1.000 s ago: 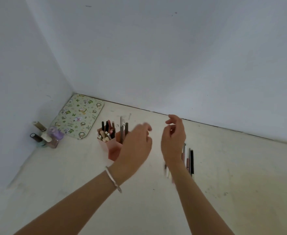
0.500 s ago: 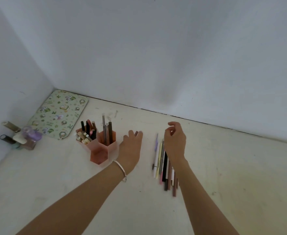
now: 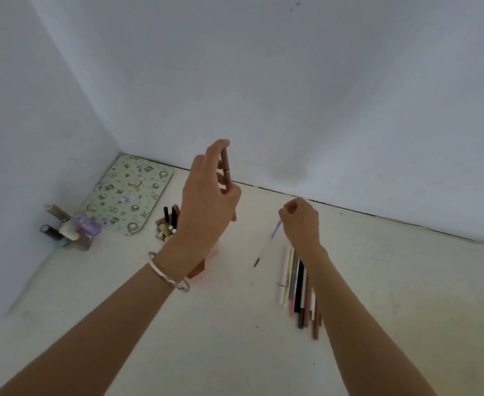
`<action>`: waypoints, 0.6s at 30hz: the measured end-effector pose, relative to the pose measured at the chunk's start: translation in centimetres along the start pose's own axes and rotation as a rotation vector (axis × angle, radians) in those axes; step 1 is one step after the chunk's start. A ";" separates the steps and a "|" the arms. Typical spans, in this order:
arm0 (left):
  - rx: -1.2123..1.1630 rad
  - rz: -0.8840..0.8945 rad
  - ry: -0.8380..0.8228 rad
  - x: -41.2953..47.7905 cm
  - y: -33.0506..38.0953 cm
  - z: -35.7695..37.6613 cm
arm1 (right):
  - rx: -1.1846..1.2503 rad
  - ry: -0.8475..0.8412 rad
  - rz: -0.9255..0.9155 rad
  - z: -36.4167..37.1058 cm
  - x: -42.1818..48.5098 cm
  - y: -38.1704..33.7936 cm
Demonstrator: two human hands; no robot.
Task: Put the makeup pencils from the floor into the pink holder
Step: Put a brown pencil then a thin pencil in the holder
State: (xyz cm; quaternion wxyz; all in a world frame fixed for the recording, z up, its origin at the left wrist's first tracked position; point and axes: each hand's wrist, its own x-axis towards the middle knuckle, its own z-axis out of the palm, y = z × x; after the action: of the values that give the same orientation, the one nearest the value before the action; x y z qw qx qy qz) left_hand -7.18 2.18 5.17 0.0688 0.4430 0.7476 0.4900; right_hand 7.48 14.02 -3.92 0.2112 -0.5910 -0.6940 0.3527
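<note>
2 plain white walls (image 3: 292,81) meet at a corner above a scuffed, cream-coloured floor (image 3: 235,352) in soft, even light.

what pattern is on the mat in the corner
Pale green mat with small cartoon and flower prints, seen in the head view.

Green floral-patterned mat (image 3: 126,192), pink holder (image 3: 199,270), brown pencil (image 3: 227,170), lilac pencil (image 3: 275,229), white, yellow, grey, black, pink and brown pencils (image 3: 297,287), silver bracelet (image 3: 168,277), white walls (image 3: 292,81), cream floor (image 3: 235,338)
</note>
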 end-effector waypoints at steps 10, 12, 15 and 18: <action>0.442 0.028 -0.171 -1.7 -4.2 -4.1 | 0.643 0.369 -0.061 -4.3 -3.9 -7.3; 0.585 0.057 -0.250 -2.0 -4.7 -3.8 | 0.652 0.390 -0.081 -3.5 -5.1 -7.4; 0.648 0.036 -0.245 -2.2 -5.2 -4.4 | 0.619 0.392 -0.127 -2.0 -6.9 -7.3; 0.546 0.029 -0.083 -1.8 -5.0 -6.1 | 0.526 0.360 -0.247 -0.3 -8.8 -7.4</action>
State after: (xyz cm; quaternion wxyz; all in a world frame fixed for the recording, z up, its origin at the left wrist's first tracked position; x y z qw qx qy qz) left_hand -12.29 -3.87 3.72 -0.0295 0.4754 0.8422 0.2527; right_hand 4.55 5.20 2.86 0.5166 -0.4807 -0.5973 0.3811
